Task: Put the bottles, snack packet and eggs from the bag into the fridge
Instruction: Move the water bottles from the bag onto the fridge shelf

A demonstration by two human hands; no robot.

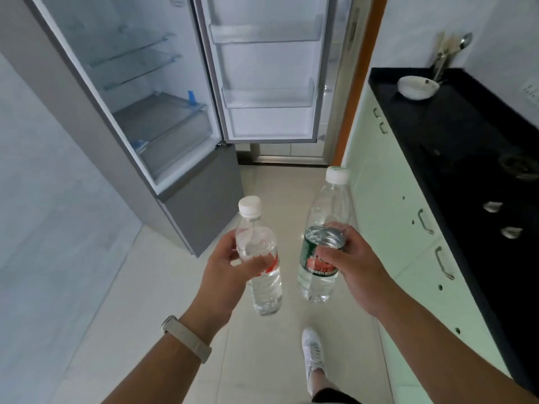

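My left hand (224, 266) grips a clear water bottle with a red label (262, 269) round its middle, white cap up. My right hand (353, 266) grips a taller clear bottle with a green and red label (320, 252), also upright. Both bottles hang over the pale floor in front of me. Ahead stands the grey fridge (186, 182) with its upper door (268, 68) swung wide; the glass shelves (137, 53), the drawer (169, 123) and the door bins (268, 96) hold nothing I can see. The bag, snack packet and eggs are out of sight.
A black counter (455, 141) over pale green cabinets (390, 217) runs along the right, carrying a white bowl (418, 87) and a utensil holder (443, 53). A white wall borders the left. My white shoe (313, 354) is on the tiled floor between fridge and cabinets.
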